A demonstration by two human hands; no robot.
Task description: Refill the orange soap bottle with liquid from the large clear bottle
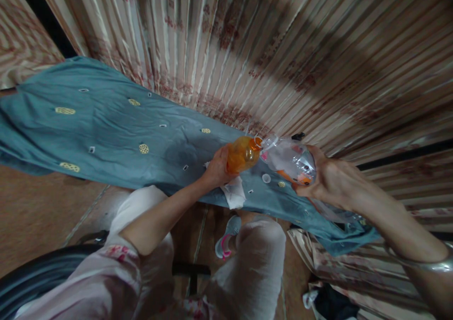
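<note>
My left hand (pixel 218 169) is wrapped round an orange bottle (pixel 244 154) above the cloth-covered table. Its neck points right and meets the mouth of a clear plastic bottle (pixel 288 157), which lies tilted in the grip of my right hand (pixel 320 176). Whether liquid passes between the two mouths, I cannot tell. Beneath the bottles a small white cap (pixel 266 178) lies on the cloth. A crumpled white tissue (pixel 234 193) sits at the table's near edge, just below my left hand.
A teal cloth (pixel 113 126) with yellow pineapple prints covers the long narrow table. Pleated patterned curtains (pixel 219 41) hang close behind it. Another clear plastic item (pixel 336 212) lies under my right forearm. A dark bag-like thing (pixel 334 303) is on the floor at lower right.
</note>
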